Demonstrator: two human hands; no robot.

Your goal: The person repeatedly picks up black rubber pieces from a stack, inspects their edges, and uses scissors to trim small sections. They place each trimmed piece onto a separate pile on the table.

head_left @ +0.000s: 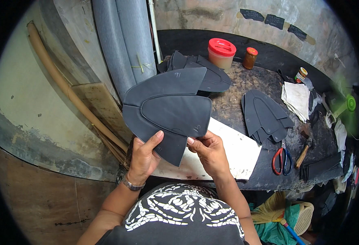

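Item: dark shoe-upper panel [167, 110], which I pinch by its lower edge, left hand [144, 157] and right hand [208, 151] fingers clenched, best kept flat to align layers.

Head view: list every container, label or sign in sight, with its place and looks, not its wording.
Translucent plastic tub with round red lid: back of the dark workbench, squat and cylindrical.
Small amber jar with orange cap: just right of the tub.
Small round tin with a multicoloured printed label: right rear of the bench, beside the pile of white cloths.
Dark rectangular tags: stuck in a row on the back wall.
No screens.
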